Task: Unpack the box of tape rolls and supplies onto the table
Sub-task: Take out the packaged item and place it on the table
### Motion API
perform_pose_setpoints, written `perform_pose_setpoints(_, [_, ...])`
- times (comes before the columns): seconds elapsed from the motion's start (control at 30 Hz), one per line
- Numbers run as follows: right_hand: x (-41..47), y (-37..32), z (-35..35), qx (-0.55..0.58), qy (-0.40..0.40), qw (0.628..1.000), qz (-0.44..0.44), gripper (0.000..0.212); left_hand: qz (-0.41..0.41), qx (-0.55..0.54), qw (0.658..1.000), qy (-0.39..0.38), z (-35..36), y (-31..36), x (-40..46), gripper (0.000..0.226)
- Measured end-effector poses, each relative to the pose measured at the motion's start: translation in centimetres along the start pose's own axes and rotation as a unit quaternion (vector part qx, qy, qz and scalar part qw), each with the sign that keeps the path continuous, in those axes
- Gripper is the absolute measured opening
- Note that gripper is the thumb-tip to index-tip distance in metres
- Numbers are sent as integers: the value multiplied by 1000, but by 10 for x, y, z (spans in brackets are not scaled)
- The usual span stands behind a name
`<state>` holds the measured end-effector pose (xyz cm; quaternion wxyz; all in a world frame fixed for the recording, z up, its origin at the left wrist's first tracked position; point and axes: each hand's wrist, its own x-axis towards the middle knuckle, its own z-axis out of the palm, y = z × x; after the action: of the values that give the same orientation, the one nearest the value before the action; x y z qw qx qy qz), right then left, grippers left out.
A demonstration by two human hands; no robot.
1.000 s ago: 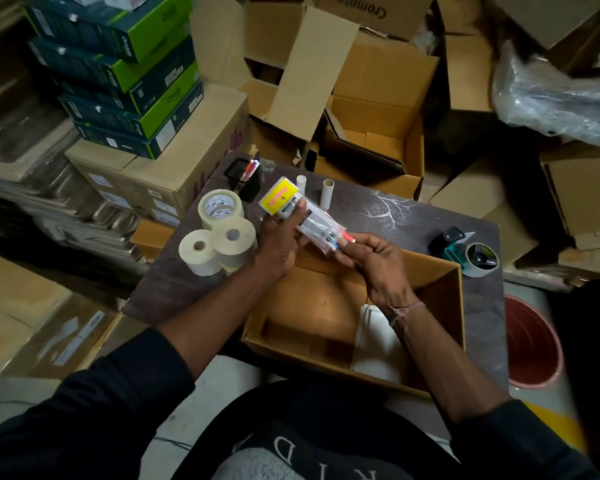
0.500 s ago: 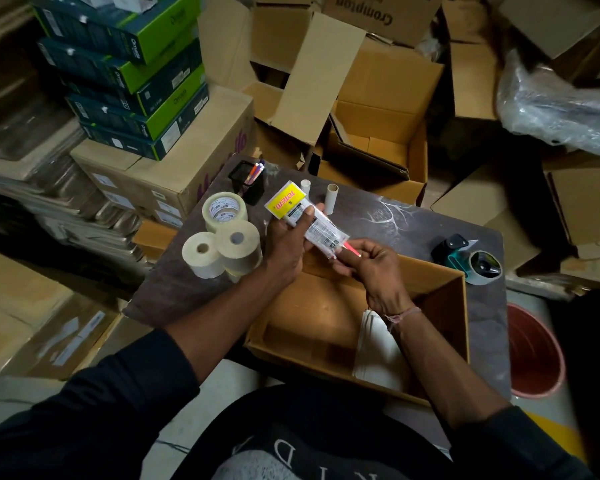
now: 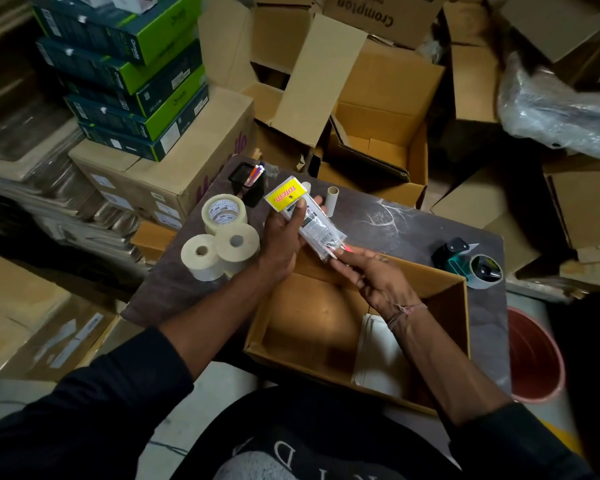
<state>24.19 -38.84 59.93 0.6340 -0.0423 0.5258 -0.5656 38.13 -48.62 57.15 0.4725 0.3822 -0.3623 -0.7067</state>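
- Head view: our left hand holds the Totem pen packet in its grip above the surface; our right hand pinches the packet's lower end, over the box
- Risk, we judge: the slick plastic could slip and drop back into the box, or knock the tape rolls beside it

Dim storeroom — dark marbled table hemmed by stacked cardboard cartons; green-black boxes left, red bucket right, pale floor.
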Motion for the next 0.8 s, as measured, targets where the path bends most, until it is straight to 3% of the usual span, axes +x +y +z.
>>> perform_pose_setpoints(0.13, [-1,-3,-7,4,13,1000,3,23,4,-24,1000,-3,-4,9,10,27])
perform_pose_setpoints(0.3, [-2,-5,-10,33,11,999,-1,17,12,-8,1000,-11,-7,5,12,39])
perform_pose_setpoints(0.53, [-9,-2,2,110,-2,994,-12,22,33,-44,998,26,-6,0,10,30])
perform_pose_setpoints(0.8, [-8,0,20,15,6,998,-67,27,-9,-90,995,33,-21,12,13,45])
